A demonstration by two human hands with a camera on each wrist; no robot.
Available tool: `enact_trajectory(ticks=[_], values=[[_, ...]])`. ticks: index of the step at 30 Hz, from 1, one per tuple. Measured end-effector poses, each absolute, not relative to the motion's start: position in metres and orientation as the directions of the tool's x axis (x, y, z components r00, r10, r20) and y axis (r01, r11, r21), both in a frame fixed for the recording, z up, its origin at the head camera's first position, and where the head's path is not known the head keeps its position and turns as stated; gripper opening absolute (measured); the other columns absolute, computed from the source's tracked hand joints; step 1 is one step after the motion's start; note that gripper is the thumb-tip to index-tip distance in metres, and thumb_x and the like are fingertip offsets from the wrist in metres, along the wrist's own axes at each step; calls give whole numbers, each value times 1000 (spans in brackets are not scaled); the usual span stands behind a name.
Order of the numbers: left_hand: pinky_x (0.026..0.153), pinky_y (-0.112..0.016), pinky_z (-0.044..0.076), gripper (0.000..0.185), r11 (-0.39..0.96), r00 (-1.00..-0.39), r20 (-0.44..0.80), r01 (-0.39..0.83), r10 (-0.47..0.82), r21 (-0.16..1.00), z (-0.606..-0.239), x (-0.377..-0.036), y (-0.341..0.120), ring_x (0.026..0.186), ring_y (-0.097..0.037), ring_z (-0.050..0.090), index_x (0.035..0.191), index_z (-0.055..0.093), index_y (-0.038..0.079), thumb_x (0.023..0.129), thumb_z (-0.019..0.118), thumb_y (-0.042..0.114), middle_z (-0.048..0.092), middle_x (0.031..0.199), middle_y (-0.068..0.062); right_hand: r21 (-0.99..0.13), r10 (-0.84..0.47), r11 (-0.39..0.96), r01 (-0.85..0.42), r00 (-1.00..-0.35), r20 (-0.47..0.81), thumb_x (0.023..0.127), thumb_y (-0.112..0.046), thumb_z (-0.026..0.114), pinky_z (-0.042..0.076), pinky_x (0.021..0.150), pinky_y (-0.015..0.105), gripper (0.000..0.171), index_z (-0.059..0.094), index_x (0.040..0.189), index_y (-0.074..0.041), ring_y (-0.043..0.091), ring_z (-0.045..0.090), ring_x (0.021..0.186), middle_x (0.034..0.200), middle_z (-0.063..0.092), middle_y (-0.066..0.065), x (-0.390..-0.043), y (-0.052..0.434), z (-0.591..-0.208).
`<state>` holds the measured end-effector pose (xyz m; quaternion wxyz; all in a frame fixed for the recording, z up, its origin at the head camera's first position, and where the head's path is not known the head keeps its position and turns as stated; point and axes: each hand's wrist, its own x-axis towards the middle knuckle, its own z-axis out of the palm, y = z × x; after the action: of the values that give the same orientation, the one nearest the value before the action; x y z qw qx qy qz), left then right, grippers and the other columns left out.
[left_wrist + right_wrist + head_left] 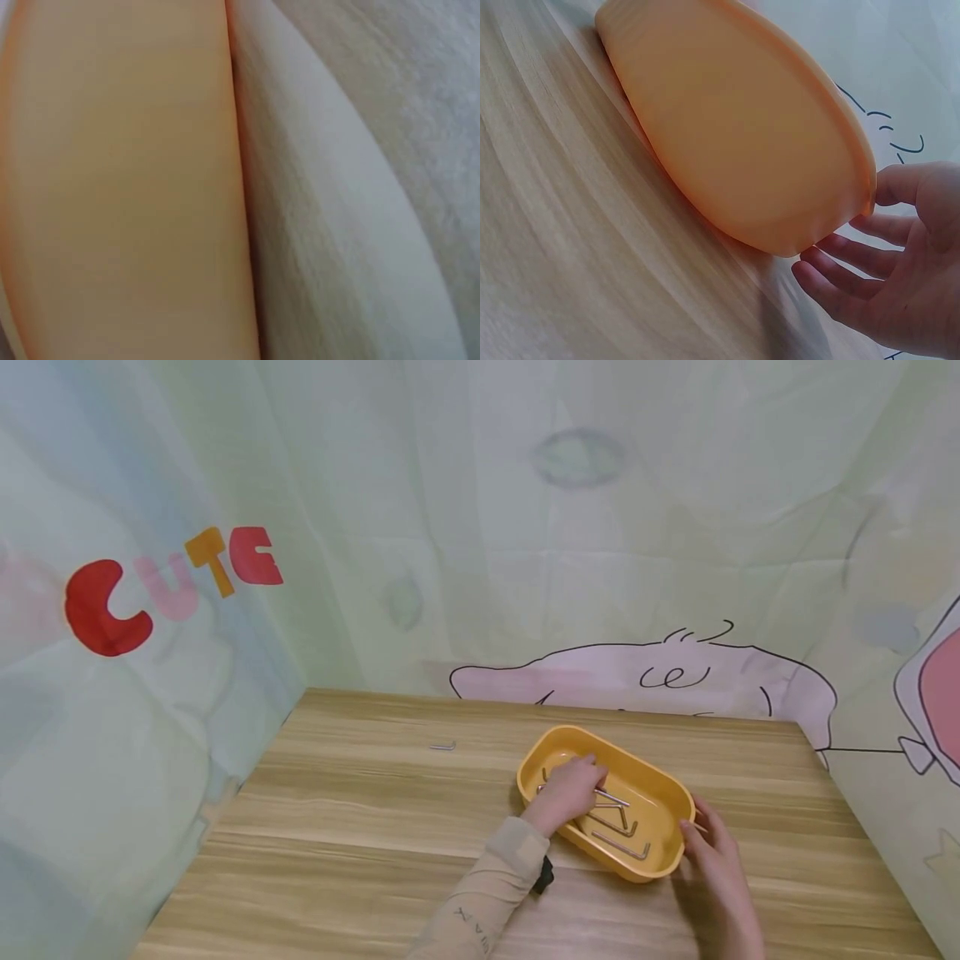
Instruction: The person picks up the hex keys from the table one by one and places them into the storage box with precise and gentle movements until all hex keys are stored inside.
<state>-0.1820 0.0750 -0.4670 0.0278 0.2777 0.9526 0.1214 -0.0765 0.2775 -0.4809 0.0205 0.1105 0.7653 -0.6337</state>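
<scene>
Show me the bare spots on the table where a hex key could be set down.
Most bare wood lies left of the yellow tray, broken only by one small hex key near the back. A strip runs along the front edge. It is crowded at the tray: the left hand is inside it, the right hand at its right end.

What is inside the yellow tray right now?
The yellow tray holds several L-shaped hex keys lying loose on its floor. The left hand reaches in, gripping one hex key. Whatever lies under that hand is covered.
</scene>
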Motion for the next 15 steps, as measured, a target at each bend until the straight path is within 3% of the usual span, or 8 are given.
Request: enact_trajectory(ticks=[5,15], values=[[55,-20,35,12,823,-849,19,518,529,234,-463,-179,72,73,-8,48,89,63,17,84,62,5,50,84,6,-972,149,109,211,-970,-194,101,-30,44,46,84,10,61,19,153,-9,-8,51,103,144,33,14,-77,276,-480],[56,-21,41,13,823,-831,81,557,551,115,-460,-171,65,83,-12,57,98,65,19,87,63,13,60,94,4,-968,148,148,201,-973,-180,102,-29,44,45,82,9,59,20,152,-9,-9,50,101,143,34,13,-77,278,-482]])
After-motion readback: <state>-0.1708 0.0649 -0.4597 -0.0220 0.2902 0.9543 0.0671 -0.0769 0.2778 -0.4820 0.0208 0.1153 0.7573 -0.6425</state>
